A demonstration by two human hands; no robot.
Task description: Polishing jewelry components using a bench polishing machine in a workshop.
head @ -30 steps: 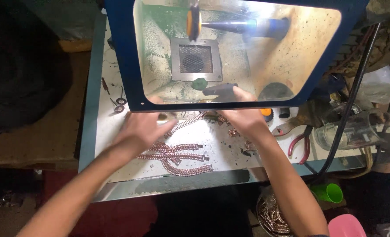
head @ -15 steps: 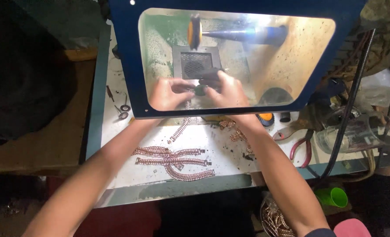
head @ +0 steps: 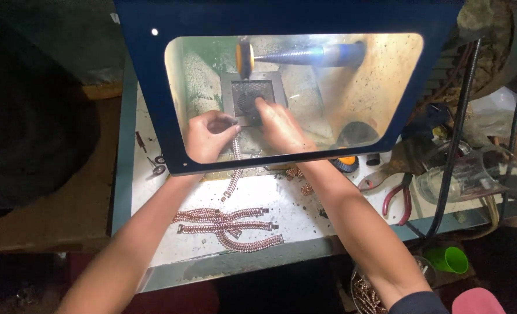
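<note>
Both hands are under the blue-framed clear shield (head: 154, 104) of a bench polishing machine. My left hand (head: 209, 135) pinches the upper end of a copper-coloured chain bracelet (head: 234, 168) that hangs down toward me onto the white bench top. My right hand (head: 278, 125) rests with its fingers on the square mesh grille (head: 248, 93) and near the bracelet's top end. Above them a spindle with an orange-edged buffing wheel (head: 244, 57) crosses the chamber.
Several more copper bracelets (head: 229, 227) lie in a bunch at the bench's front edge (head: 270, 256). Red-handled pliers (head: 399, 197) and a clear glass beaker (head: 473, 171) sit at the right beside a black gooseneck (head: 453, 151). A green cup (head: 449, 260) stands below right.
Both hands moved from the bench top up under the shield. The left hand took one bracelet from the bench and carried its end to the grille.
</note>
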